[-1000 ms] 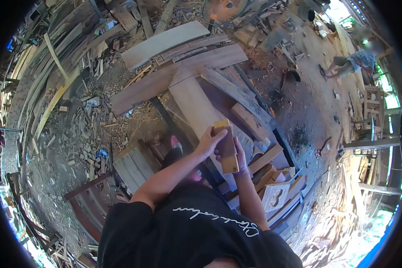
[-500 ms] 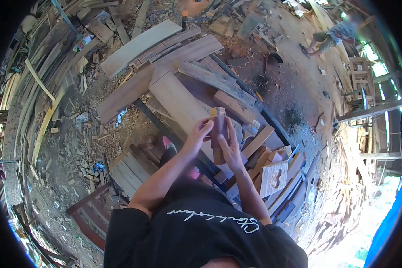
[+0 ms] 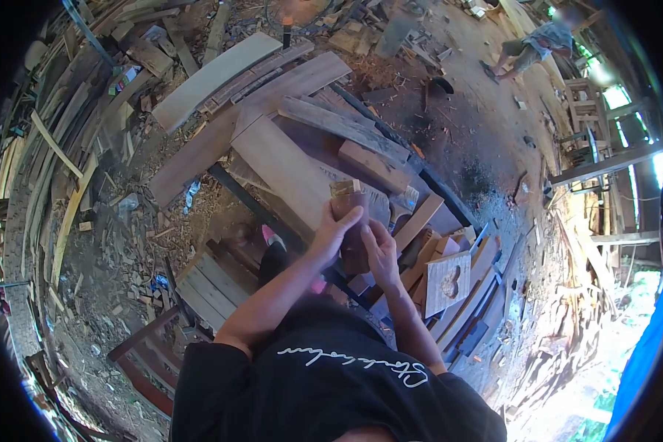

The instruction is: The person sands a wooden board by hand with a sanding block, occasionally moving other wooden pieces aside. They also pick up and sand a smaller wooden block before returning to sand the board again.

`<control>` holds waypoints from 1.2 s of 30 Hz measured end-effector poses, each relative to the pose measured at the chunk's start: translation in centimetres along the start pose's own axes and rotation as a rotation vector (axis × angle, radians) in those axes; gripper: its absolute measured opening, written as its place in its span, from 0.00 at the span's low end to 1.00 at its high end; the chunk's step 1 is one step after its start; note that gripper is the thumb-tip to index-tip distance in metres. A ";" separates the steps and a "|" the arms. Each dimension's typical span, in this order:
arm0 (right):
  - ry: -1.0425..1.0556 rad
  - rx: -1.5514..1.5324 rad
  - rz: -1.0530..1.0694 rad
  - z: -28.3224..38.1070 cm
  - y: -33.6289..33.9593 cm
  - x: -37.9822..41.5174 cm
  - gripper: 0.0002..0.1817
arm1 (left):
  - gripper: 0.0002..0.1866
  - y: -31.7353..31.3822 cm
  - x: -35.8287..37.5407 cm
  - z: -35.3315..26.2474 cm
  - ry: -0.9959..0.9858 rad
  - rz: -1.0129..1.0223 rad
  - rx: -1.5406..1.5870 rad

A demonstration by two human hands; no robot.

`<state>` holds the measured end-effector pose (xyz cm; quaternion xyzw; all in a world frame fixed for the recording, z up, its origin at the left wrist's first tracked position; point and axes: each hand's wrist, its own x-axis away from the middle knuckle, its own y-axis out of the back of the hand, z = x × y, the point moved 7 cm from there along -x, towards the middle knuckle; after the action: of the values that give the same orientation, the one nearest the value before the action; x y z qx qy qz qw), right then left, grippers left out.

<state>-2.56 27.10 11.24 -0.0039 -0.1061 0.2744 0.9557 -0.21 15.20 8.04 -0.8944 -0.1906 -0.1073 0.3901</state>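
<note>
A dark brown wooden block (image 3: 351, 200) with a paler, yellowish top end is held upright in front of me. My left hand (image 3: 335, 234) is closed around its left side, thumb across the face. On the lower right side, my right hand (image 3: 380, 256) presses its thumb and fingers against the same block. Its far side is hidden. Just beyond the hands lies a wide pale board (image 3: 280, 158). To the right of my right hand stands a flat wooden piece with a heart-like cutout (image 3: 448, 282).
Long planks (image 3: 217, 77) lie across the work frame ahead. A thick timber piece (image 3: 376, 166) and several offcuts (image 3: 420, 221) crowd the right side. A slatted wooden piece (image 3: 214, 287) is at my left. Scraps litter the ground. Another person (image 3: 541, 44) is far right.
My left hand has shifted its grip, its thumb now lying across the block's face. My right hand has slid lower along the block. The view has shifted slightly.
</note>
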 end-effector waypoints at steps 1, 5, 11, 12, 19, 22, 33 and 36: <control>0.022 0.054 -0.052 0.1 0.1 0.2 0.19 | 0.32 0.5 -0.1 0.3 -0.022 -0.087 -0.109; 0.031 0.189 -0.066 -0.2 -0.6 1.6 0.17 | 0.28 0.8 -0.1 1.1 0.015 -0.109 -0.227; -0.046 -0.152 -0.007 -2.1 -1.5 1.2 0.28 | 0.22 1.1 0.3 2.2 0.065 -0.079 -0.065; -0.056 -0.150 -0.002 -3.1 -1.3 1.4 0.28 | 0.22 1.3 -0.1 2.3 0.058 -0.057 -0.066; 0.351 0.866 -0.090 0.3 -0.7 -5.6 0.36 | 0.35 11.7 -4.4 -4.1 -0.371 -0.639 -1.246; 0.490 1.185 -0.014 0.1 -1.4 -7.8 0.36 | 0.37 14.5 -6.3 -9.9 -0.231 -0.966 -1.338; 0.568 1.459 0.175 -1.8 -8.5 -15.9 0.33 | 0.33 18.0 -11.6 -13.6 -0.378 -1.122 -1.540; 0.612 1.414 0.198 0.1 -16.9 -25.3 0.31 | 0.32 18.5 -11.6 -13.4 -0.396 -1.128 -1.531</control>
<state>-14.61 -0.58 7.37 0.5217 0.3637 0.3479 0.6888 -3.40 -9.19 0.95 -0.6852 -0.5323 -0.2212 -0.4452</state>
